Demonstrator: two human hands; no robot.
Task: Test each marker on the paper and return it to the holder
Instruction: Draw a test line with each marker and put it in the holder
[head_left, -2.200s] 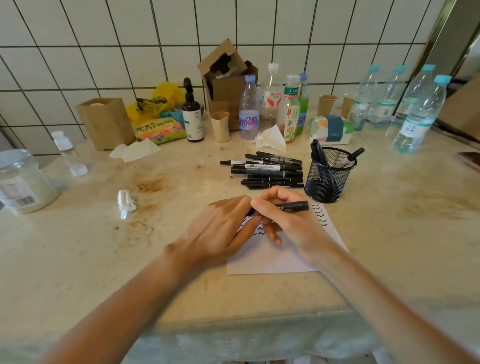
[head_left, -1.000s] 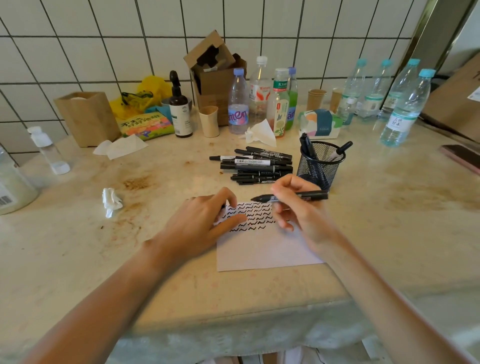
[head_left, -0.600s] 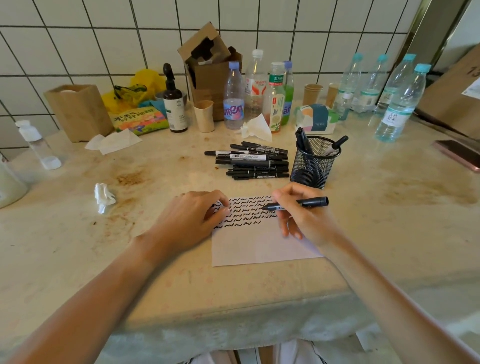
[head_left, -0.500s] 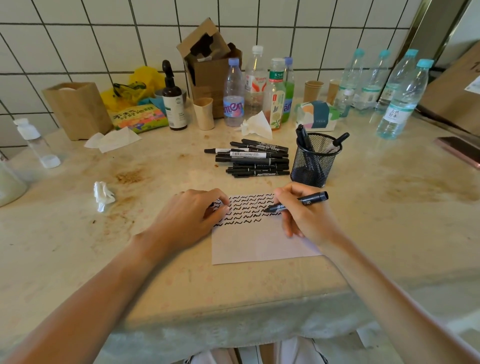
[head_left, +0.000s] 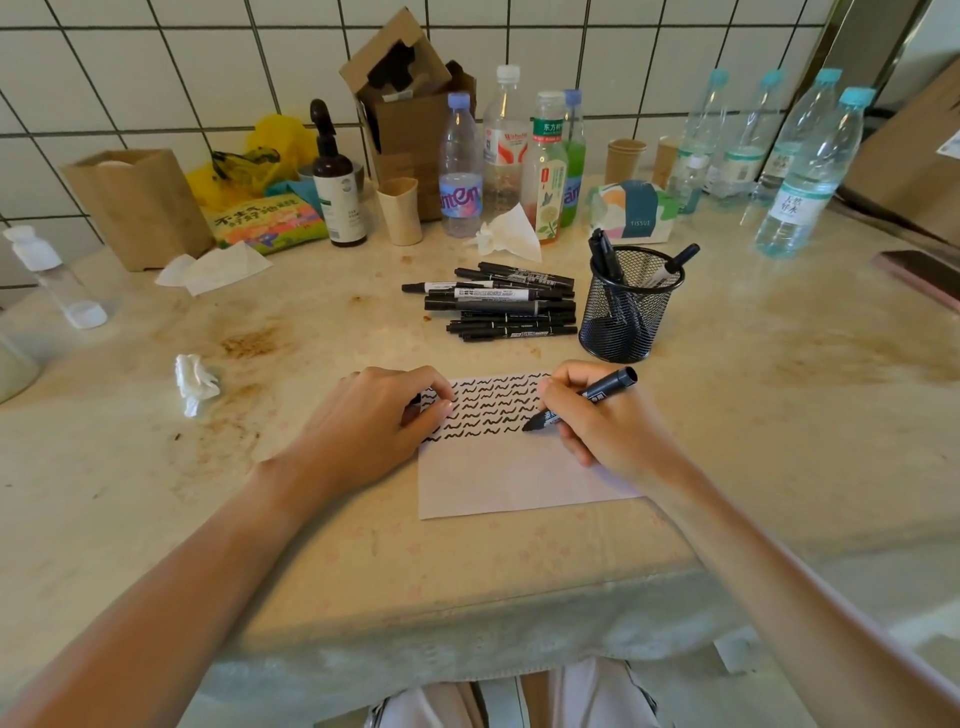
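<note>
A white paper (head_left: 519, 478) lies on the table, its upper half filled with rows of black squiggles. My right hand (head_left: 613, 431) grips an uncapped black marker (head_left: 605, 387), whose tip touches the paper at the right end of the lowest rows. My left hand (head_left: 363, 426) rests on the paper's left edge with curled fingers; a small black cap (head_left: 415, 400) peeks out between them. Behind the paper stands a black mesh holder (head_left: 623, 312) with a few markers in it. To its left lies a pile of several black markers (head_left: 498, 306).
Bottles (head_left: 460, 166), paper cups, a tissue pack (head_left: 636, 210) and a cardboard box line the tiled back wall. A crumpled tissue (head_left: 195, 382) lies at left. Water bottles (head_left: 805, 171) and a phone (head_left: 924, 275) are at the right. The table's front edge is near me.
The hands pulled the cap off the marker. My left hand settled on the paper's left edge; my right brought the marker tip down onto the paper by the squiggles.
</note>
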